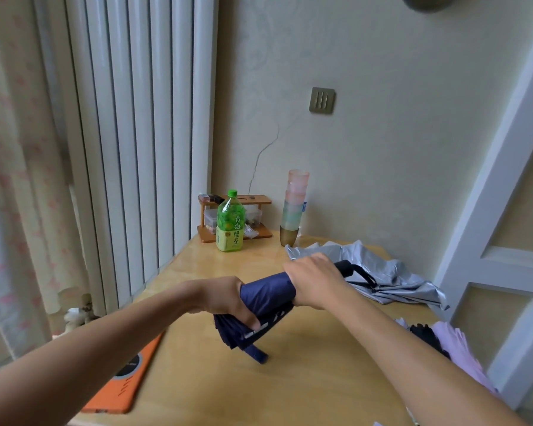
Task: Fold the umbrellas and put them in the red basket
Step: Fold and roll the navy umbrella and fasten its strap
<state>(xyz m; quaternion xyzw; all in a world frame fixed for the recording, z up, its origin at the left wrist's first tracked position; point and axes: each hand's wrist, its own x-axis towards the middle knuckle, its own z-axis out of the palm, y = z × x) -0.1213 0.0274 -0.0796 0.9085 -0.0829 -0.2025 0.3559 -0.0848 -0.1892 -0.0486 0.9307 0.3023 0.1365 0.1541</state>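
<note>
wooden table (305,379) by the wall holds a loose silver umbrella (382,272) far right; left hand (225,298) and right hand (316,279) both clamp the rolled navy umbrella (266,295) mid-table, folding underway; fastening its strap likely comes next; red basket unseen.

You hold a rolled umbrella (266,295) over the middle of the bench (305,388), your left hand (228,298) round its near-left end and your right hand (313,279) round its far-right end. Behind your right hand, a loose umbrella (382,269) lies on the bench. At the back, by the wall, a bottle (230,224) stands before a small rack (259,199), with a stack of cups (294,204) to their right. A flat case (117,385) lies at the near left edge, and a third umbrella (456,342) at the right edge.
</note>
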